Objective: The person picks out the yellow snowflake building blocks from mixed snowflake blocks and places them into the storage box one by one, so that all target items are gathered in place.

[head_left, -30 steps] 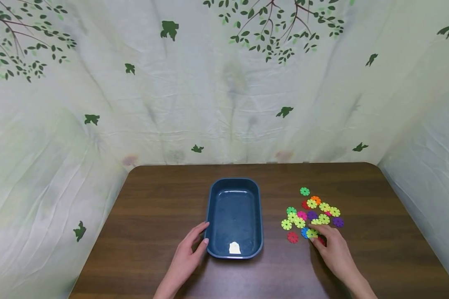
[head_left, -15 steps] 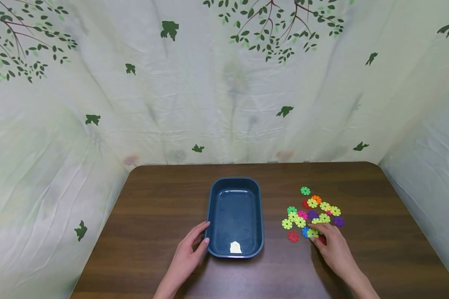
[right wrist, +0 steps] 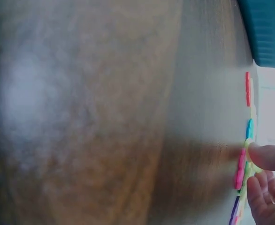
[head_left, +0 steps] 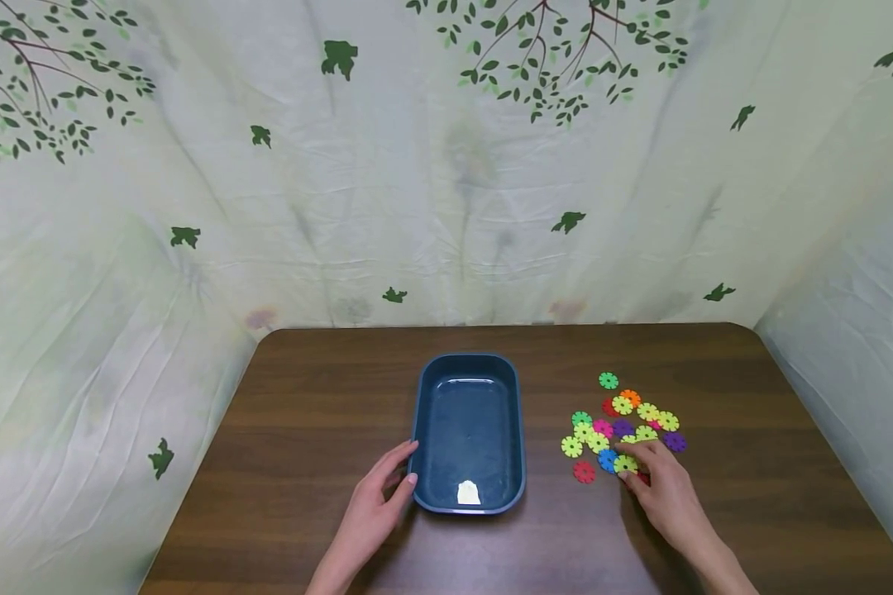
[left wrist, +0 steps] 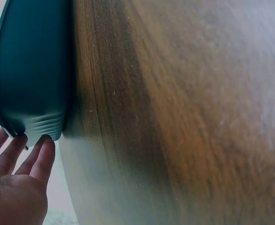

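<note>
The cloth (head_left: 104,314), printed with leafy branches and dark green birds (head_left: 185,237), drops beside the table's (head_left: 305,430) left edge and runs on behind its far edge. The left hand (head_left: 368,512) comes in from the near side, thumb and forefinger well parted, both touching the tray (head_left: 465,421) on its left side by its near left corner; from the left wrist, the other fingers stretch out long against the outer wall. The tray stands flat, long sides running near to far, a little left of the table's middle, with a bright glare on its floor at the near end. Between it and the table's right edge lie the notched discs in a loose cluster, several overlapping. Leftmost is a yellow one, with a green disc (head_left: 581,419) close by; a red disc (head_left: 584,472) lies by itself at the near side. A second green one sits nearest the far edge. Just right of the blue disc (head_left: 608,460), a yellow disc (head_left: 625,465) is pinched between thumb and fingers of the right hand (head_left: 670,504), the gap only as wide as the disc. A reddish disc (right wrist: 240,171) shows beneath that hand. Rightmost is a purple disc (head_left: 674,442).
</note>
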`<state>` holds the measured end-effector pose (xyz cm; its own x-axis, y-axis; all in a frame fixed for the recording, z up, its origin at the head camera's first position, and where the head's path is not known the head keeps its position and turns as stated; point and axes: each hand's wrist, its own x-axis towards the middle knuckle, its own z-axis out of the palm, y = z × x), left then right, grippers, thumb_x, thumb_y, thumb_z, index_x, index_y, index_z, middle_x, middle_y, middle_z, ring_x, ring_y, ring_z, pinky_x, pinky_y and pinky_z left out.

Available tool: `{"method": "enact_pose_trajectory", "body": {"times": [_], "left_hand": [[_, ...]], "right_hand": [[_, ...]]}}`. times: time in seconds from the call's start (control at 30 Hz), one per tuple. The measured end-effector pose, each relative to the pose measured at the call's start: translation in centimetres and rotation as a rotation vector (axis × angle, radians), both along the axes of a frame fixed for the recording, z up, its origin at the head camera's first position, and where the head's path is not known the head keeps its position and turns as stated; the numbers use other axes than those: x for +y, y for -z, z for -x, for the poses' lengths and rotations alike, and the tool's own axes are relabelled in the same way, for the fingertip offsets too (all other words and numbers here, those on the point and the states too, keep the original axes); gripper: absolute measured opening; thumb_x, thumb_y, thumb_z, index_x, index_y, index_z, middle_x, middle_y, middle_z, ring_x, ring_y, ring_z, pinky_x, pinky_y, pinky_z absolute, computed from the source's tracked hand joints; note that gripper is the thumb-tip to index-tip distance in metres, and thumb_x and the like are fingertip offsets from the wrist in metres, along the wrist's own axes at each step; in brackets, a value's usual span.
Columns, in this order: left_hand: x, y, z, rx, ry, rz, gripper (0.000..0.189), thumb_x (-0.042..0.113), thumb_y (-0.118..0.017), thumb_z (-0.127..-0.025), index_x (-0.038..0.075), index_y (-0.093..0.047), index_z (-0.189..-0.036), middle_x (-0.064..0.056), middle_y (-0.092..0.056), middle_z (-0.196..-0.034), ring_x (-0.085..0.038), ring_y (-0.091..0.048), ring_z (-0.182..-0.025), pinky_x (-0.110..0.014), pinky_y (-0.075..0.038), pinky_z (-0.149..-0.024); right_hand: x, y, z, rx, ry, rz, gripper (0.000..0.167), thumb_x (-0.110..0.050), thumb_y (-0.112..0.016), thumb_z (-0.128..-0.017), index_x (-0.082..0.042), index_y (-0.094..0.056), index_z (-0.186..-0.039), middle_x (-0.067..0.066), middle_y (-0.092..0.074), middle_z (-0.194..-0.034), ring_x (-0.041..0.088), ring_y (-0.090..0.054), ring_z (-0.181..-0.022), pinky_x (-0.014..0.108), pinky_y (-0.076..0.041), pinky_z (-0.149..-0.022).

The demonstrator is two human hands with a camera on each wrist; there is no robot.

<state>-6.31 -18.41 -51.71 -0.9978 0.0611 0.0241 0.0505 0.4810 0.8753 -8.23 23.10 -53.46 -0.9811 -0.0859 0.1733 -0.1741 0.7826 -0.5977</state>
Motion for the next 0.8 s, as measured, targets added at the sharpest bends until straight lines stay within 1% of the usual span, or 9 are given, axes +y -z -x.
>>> {"method": "enact_pose_trajectory", "body": {"times": [0.1, 0.27, 0.43, 0.6, 0.7, 0.8], "left_hand": [[-0.04, 0.06, -0.02, 0.003, 0.002, -0.002, 0.043, 0.011, -0.064, -0.096, 0.018, -0.058, -0.138, 0.0, -0.05, -0.144, -0.022, -0.048, -0.131, -0.043, -0.046, -0.098], [-0.03, -0.01, -0.05, -0.001, 0.0, -0.007, 0.043, 0.012, -0.064, -0.096, 0.019, -0.058, -0.138, 0.0, -0.05, -0.144, -0.021, -0.048, -0.131, -0.043, -0.045, -0.099], [-0.05, -0.01, -0.05, -0.005, -0.002, -0.012, 0.043, 0.011, -0.064, -0.096, 0.019, -0.058, -0.138, 0.0, -0.05, -0.145, -0.02, -0.047, -0.131, -0.044, -0.045, -0.099], [-0.13, 0.09, -0.03, -0.006, 0.001, -0.004, 0.043, 0.012, -0.064, -0.096, 0.019, -0.057, -0.138, -0.001, -0.049, -0.145, -0.023, -0.047, -0.132, -0.045, -0.045, -0.098], [-0.13, 0.08, -0.01, -0.007, 0.002, -0.011, 0.043, 0.012, -0.064, -0.096, 0.019, -0.057, -0.138, -0.001, -0.05, -0.145, -0.022, -0.047, -0.131, -0.045, -0.045, -0.098], [-0.1, 0.07, 0.02, -0.006, 0.004, -0.021, 0.043, 0.011, -0.064, -0.096, 0.019, -0.058, -0.138, 0.0, -0.05, -0.144, -0.02, -0.047, -0.131, -0.044, -0.045, -0.099]], "right_hand": [[0.05, -0.1, 0.02, -0.012, 0.014, 0.002, 0.04, 0.003, -0.078, -0.079, -0.008, -0.071, -0.116, 0.007, -0.06, -0.103, 0.021, -0.056, -0.086, 0.042, -0.049, -0.073], [0.19, -0.22, 0.08, -0.049, 0.032, 0.016, 0.038, 0.004, -0.077, -0.08, -0.009, -0.072, -0.115, 0.004, -0.061, -0.1, 0.016, -0.056, -0.081, 0.033, -0.05, -0.066], [0.29, -0.35, 0.11, -0.073, 0.041, 0.024, 0.032, 0.004, -0.075, -0.082, -0.008, -0.072, -0.112, 0.002, -0.062, -0.097, 0.015, -0.056, -0.081, 0.028, -0.05, -0.065], [0.4, -0.57, 0.0, -0.068, 0.04, 0.034, 0.027, 0.004, -0.074, -0.083, -0.009, -0.073, -0.106, 0.001, -0.061, -0.092, 0.015, -0.055, -0.08, 0.027, -0.051, -0.066], [0.48, -0.69, -0.06, -0.075, 0.046, 0.045, 0.026, 0.003, -0.074, -0.083, -0.009, -0.074, -0.106, 0.001, -0.062, -0.092, 0.015, -0.056, -0.08, 0.027, -0.052, -0.067], [0.55, -0.83, -0.08, -0.105, 0.063, 0.065, 0.026, 0.003, -0.073, -0.084, -0.009, -0.073, -0.108, 0.002, -0.062, -0.092, 0.016, -0.056, -0.081, 0.025, -0.051, -0.066]]}}
